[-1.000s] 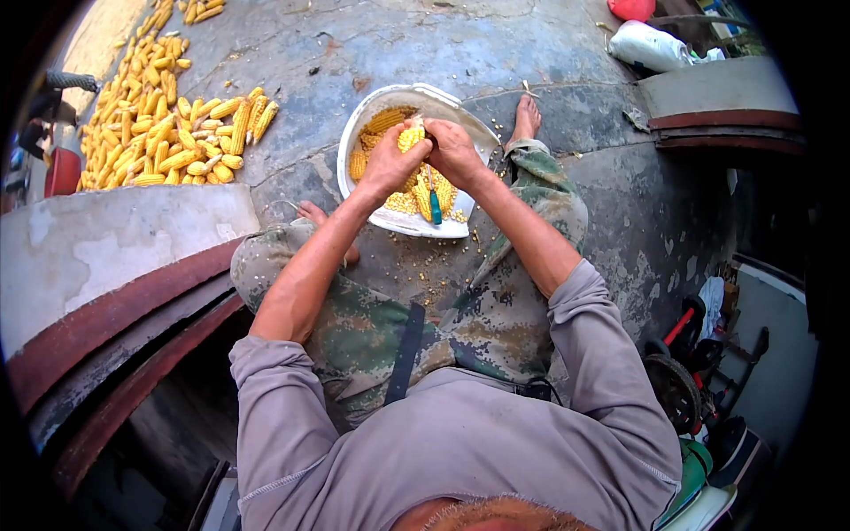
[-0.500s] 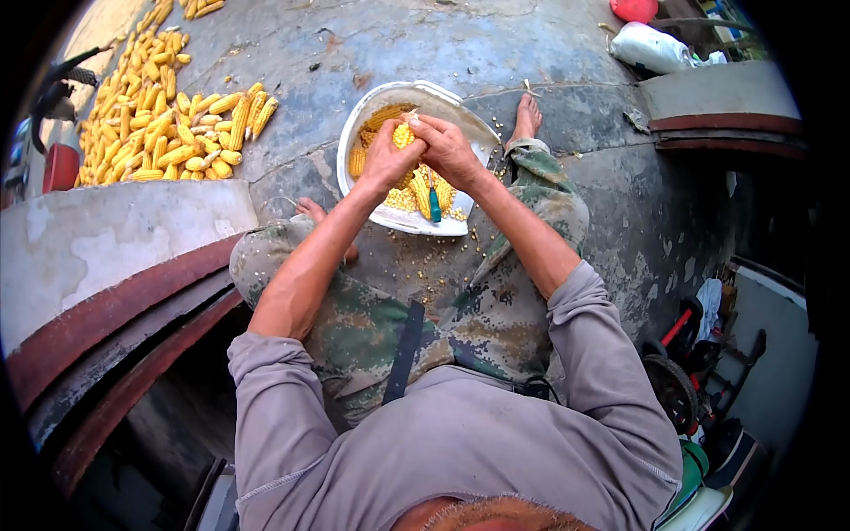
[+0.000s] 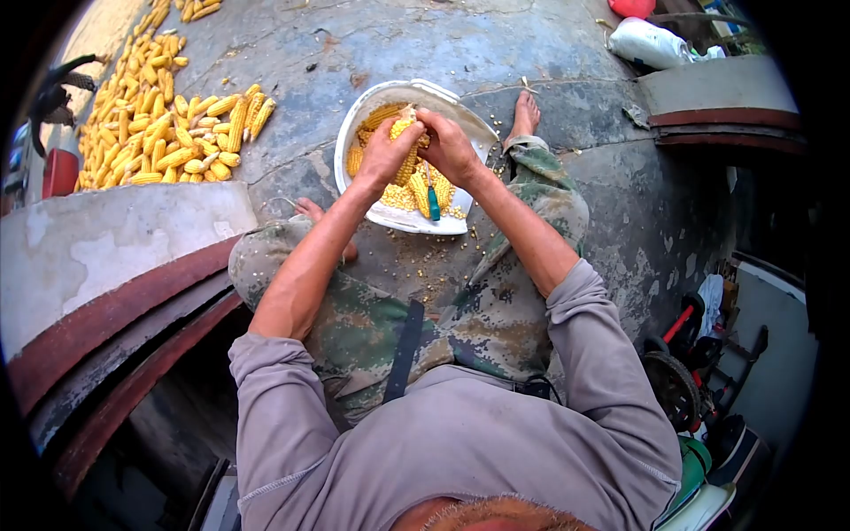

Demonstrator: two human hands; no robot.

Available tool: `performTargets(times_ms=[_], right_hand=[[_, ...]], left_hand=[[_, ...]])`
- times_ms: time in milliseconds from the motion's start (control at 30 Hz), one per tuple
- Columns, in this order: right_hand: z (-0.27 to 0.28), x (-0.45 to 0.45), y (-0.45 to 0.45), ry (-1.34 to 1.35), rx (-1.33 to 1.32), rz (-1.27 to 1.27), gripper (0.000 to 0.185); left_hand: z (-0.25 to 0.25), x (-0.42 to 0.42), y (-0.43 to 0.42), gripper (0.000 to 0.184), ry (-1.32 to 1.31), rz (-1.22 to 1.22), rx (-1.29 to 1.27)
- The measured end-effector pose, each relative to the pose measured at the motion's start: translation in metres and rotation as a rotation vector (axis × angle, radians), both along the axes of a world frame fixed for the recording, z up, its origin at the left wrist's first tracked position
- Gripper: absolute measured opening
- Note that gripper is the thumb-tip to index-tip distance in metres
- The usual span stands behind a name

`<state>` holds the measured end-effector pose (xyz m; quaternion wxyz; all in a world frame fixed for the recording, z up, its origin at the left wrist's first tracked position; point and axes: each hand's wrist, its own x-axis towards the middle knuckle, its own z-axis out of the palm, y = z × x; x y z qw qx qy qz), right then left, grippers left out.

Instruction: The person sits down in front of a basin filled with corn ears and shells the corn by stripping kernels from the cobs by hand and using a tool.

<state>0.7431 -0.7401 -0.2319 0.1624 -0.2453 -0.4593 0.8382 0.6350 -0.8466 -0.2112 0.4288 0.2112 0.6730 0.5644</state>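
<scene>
The person wears a plain greyish-mauve shirt (image 3: 496,434), its sleeves (image 3: 584,305) bunched in folds near the elbows and pale stitching (image 3: 282,476) running around the upper left one. Camouflage trousers (image 3: 367,332) mottle green, brown and tan, with a dark strap (image 3: 405,350) down the front. The right foot (image 3: 524,117), left hand (image 3: 381,159) and right hand (image 3: 452,150) are bare.

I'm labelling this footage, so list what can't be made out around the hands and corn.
All in the head view:
- Held cob: partly covered by the left hand.
- Right palm: turned away behind the back of the right hand.
- White container: floor buried under kernels and cobs.
- Green-handled tool: tip too small to tell.
- Corn pile: cut off by the top edge.
</scene>
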Motion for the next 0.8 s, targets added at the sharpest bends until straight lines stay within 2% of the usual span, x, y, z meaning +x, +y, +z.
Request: performTargets(times_ms=[67,133,267,333,433,500,533,567,633,700,767,800], right_hand=[[0.012,-0.001,-0.003,-0.011,-0.067,0.026,0.026],[0.018,-0.002,-0.004,-0.022,-0.134,0.054,0.023],[0.011,0.000,-0.001,0.016,-0.230,0.127,0.020],[0.002,0.001,0.000,0.036,-0.225,0.147,0.019],[-0.003,0.002,-0.001,0.055,-0.195,0.144,0.025],[0.015,0.002,-0.006,-0.073,-0.209,-0.018,0.035],[0.013,0.001,-0.004,-0.073,-0.207,-0.017,0.035],[0.011,0.001,-0.001,-0.106,-0.156,-0.012,0.039],[0.007,-0.002,0.005,-0.140,-0.106,-0.009,0.044],[0.003,-0.002,0.008,-0.199,0.141,0.031,0.046],[0.001,-0.001,0.011,-0.212,0.198,0.034,0.046],[0.000,-0.001,0.014,-0.216,0.312,0.042,0.046]], left_hand=[[-0.004,0.001,-0.001,0.053,-0.007,0.008,0.004],[-0.004,0.003,-0.002,0.053,0.244,-0.005,-0.027],[0.000,0.001,-0.006,0.057,0.246,-0.058,-0.143],[-0.008,0.000,-0.004,0.059,0.094,-0.018,-0.134],[-0.025,-0.005,-0.003,0.068,0.201,-0.040,-0.128],[-0.011,-0.003,-0.003,0.072,0.233,-0.053,-0.136],[-0.010,-0.003,-0.002,0.076,0.265,-0.068,-0.145],[-0.020,-0.005,-0.002,0.076,0.265,-0.068,-0.145],[-0.041,-0.009,-0.002,0.068,0.495,0.089,-0.138],[-0.008,-0.007,-0.006,0.072,0.593,0.047,-0.209],[-0.004,-0.007,-0.007,0.069,0.910,0.050,-0.241],[-0.002,-0.009,-0.007,0.061,0.923,0.050,-0.208]])
